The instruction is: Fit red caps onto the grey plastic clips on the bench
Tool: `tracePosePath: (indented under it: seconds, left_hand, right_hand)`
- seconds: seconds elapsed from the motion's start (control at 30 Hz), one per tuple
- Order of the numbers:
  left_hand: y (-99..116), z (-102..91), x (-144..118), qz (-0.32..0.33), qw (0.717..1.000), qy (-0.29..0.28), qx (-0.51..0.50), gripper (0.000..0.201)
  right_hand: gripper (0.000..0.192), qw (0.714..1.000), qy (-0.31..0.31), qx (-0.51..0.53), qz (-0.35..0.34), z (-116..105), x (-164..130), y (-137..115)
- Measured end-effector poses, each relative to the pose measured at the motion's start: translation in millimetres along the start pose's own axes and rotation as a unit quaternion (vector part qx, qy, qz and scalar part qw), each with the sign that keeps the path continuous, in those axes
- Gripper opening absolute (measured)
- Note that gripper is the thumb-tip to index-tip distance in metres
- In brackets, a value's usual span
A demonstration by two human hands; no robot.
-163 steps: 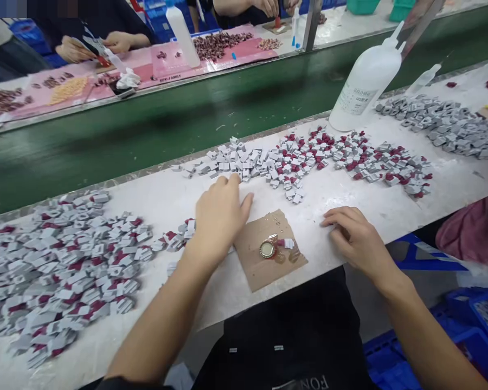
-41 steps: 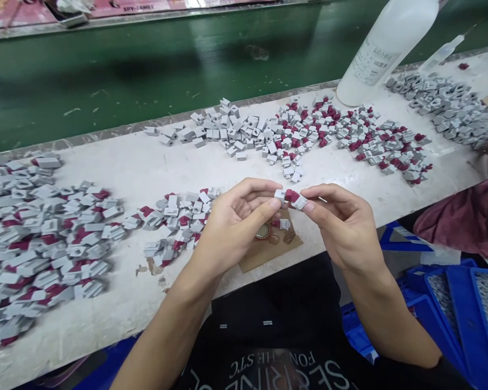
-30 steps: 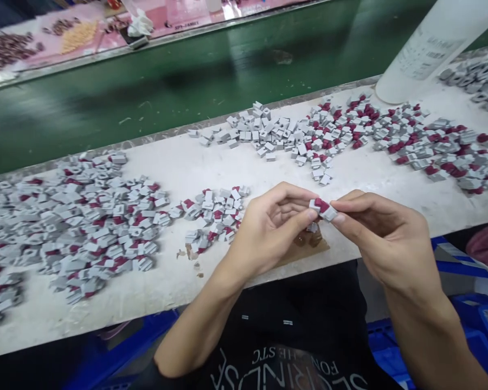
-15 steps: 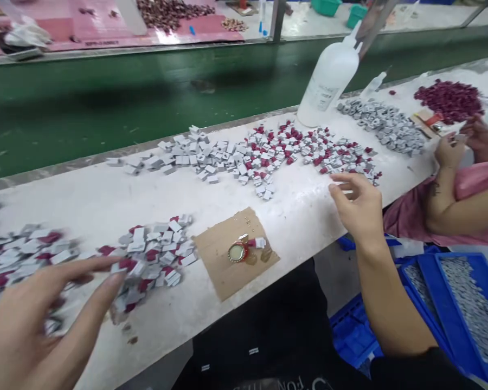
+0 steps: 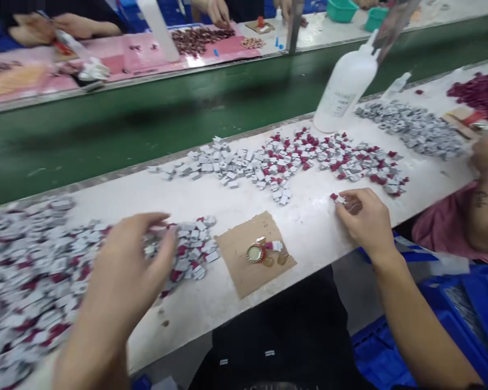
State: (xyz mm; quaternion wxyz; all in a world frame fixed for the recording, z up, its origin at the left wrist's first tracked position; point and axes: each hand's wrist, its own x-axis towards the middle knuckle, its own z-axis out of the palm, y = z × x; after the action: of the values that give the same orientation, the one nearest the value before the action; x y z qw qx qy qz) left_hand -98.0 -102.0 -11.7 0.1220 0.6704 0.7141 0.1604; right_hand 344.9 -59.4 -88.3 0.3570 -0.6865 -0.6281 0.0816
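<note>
Where both met a second ago, the left hand (image 5: pixel 132 271) now spreads over the near pile (image 5: pixel 187 252); the right hand (image 5: pixel 364 216) pinches a small grey-and-red piece (image 5: pixel 338 199).

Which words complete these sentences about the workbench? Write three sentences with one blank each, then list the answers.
1. The right hand pinches a small grey and ____ piece.
2. The left hand hovers over a pile of small parts left of the ____ square.
3. The white bottle stands beside a ____ conveyor belt.

Answers: red; cardboard; green
</note>
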Motion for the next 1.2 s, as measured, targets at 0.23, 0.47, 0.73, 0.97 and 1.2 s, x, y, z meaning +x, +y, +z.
tracePosePath:
  seconds: [0.23, 0.47, 0.73, 0.97, 1.2]
  left_hand:
    - [46, 28.3, 84, 0.046, 0.996, -0.075, -0.002, 0.033]
    - [78, 58.7, 103, 0.076, 0.991, -0.105, 0.027, 0.035]
    - [73, 56.3, 86, 0.090, 0.992, -0.068, -0.051, 0.018]
    - [62, 26.6, 28, 0.051, 0.967, -0.046, -0.245, 0.013]
    - [42, 29.2, -22, 0.033, 0.943, -0.016, -0.331, 0.013]
  right_hand:
    - [0.017, 0.985, -0.115, 0.057, -0.112, 2, -26, -27]
    - [0.012, 0.973, -0.173, 0.145, -0.054, -8, -43, -34]
    - [0.008, 0.975, -0.182, 0.126, -0.025, -5, -55, -45]
    - [0.002, 0.962, -0.228, 0.150, -0.012, -15, -57, -48]
    - [0.016, 0.954, -0.261, 0.146, -0.024, -29, -65, -51]
